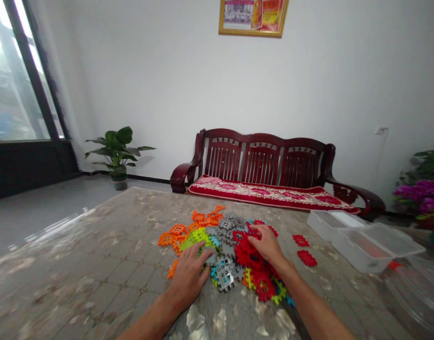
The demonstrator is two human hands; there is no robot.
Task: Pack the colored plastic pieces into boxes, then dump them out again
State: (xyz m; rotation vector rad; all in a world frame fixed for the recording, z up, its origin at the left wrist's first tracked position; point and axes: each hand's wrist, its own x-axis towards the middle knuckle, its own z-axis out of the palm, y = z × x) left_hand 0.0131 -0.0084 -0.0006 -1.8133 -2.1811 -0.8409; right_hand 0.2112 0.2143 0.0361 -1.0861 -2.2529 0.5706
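A pile of interlocking plastic building tiles with notched edges lies on the table in front of me. Orange tiles (177, 230) are at the left, lime green tiles (195, 236) next to them, grey tiles (226, 274) in the middle and red tiles (250, 255) at the right. My left hand (189, 270) rests at the near left side of the pile, fingers apart, touching the green and grey tiles. Over the red part, my right hand (267, 244) has its thumb and forefinger closed on a red tile; its other fingers are partly hidden.
Two loose red tiles (307, 258) lie right of the pile. Beyond them stand clear plastic boxes (366, 250) on the patterned tablecloth (107, 264). A wooden bench (263, 160) is behind the table, a potted plant (119, 153) at the left, purple flowers (420, 196) at the right.
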